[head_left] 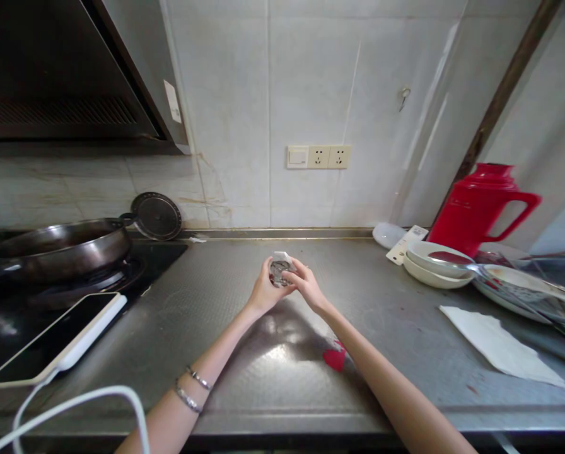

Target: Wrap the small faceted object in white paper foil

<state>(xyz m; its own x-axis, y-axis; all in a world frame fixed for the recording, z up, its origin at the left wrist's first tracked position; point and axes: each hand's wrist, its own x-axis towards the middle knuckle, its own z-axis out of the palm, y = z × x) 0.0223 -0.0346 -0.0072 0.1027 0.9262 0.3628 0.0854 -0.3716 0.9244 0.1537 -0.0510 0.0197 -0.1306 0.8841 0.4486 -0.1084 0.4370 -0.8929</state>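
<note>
Above the middle of the metal counter, my left hand (262,291) is closed around a small roundish grey object (280,271). It has a dark, mottled face and a white edge sticking up at the top; I cannot make out its exact kind. From the other side my right hand (308,285) grips the same object, its thumb lying across the front. Both hands touch each other at the bottom of it. A small red and white item (335,357) lies on the counter beside my right forearm, which partly hides it.
On the left, a steel pan (69,249) stands on the stove, with a phone (58,343) on a white cable in front. To the right are stacked bowls (441,277), a red thermos jug (478,205), plates with utensils, and a white paper napkin (500,343).
</note>
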